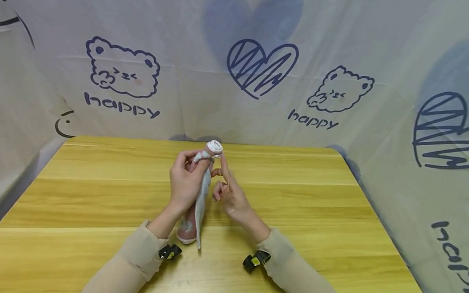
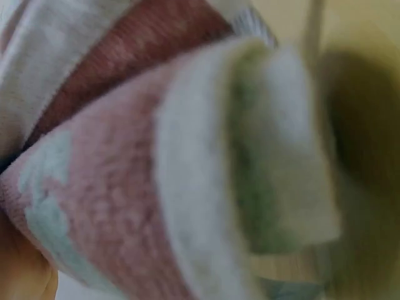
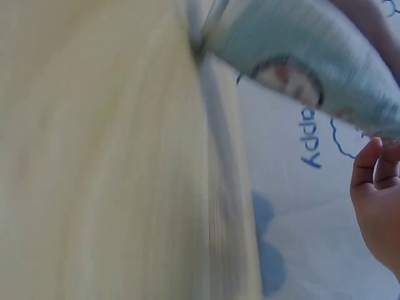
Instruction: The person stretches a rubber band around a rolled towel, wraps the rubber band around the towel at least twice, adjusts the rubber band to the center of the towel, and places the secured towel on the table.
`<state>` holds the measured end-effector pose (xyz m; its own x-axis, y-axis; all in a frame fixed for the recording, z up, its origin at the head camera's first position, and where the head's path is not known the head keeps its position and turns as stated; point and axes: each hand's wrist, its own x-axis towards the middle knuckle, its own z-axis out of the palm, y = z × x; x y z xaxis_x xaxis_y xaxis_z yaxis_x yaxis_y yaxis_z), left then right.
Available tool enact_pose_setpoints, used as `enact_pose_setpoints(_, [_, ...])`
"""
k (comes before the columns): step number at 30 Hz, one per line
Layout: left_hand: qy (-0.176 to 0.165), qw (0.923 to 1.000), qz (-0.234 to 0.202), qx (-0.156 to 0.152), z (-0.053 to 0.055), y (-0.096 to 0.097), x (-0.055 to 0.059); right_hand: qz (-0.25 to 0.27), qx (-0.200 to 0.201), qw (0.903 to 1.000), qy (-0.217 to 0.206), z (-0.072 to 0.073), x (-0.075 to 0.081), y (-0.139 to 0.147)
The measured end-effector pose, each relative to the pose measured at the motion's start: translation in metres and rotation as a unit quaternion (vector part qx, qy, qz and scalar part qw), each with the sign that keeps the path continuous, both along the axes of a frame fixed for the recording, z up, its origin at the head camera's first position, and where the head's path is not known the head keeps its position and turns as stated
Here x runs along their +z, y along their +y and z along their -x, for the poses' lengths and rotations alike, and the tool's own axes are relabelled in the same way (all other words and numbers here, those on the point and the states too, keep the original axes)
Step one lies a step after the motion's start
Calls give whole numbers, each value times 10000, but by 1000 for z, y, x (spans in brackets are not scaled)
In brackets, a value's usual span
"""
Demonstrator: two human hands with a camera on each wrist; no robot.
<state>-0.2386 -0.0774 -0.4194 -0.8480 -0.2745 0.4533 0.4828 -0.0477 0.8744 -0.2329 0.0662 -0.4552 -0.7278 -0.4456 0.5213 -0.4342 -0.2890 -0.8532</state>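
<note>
A rolled-up towel slants over the table, its upper end showing a white spiral edge and a loose pale blue flap hanging along one side. Around its upper part, my left hand grips the roll, thumb toward the flap. My right hand is at the upper right, with the index finger extended up to the spiral end and the other fingers bent. The left wrist view shows the towel's pink pile and white hem close up. From the right wrist, the printed pale blue side appears above my right hand.
The wooden table extends around both arms. Behind it hangs a pale cloth printed with bears, hearts and lettering. Each wrist wears a small black camera, one of them by the left sleeve.
</note>
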Motion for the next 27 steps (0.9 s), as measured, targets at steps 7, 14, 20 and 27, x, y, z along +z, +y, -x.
enact_pose_setpoints(7, [833, 9951, 471, 249, -1, 4, -4, 1214, -189, 9629, -2402, -16, 23, -7])
enact_pose_setpoints(14, [1774, 9767, 1155, 349, -2, 6, -9, 1847, -209, 9380, -2926, -15, 34, 0])
enact_pose_setpoints(20, [2262, 9570, 1801, 242, 0, 3, -11, 2027, -535, 9310, -2989, -9, 37, 8])
enact_pose_setpoints(27, [2556, 9398, 2265, -96, 3, 1, -6, 2074, -878, 9317, -2848, -5, 39, 18])
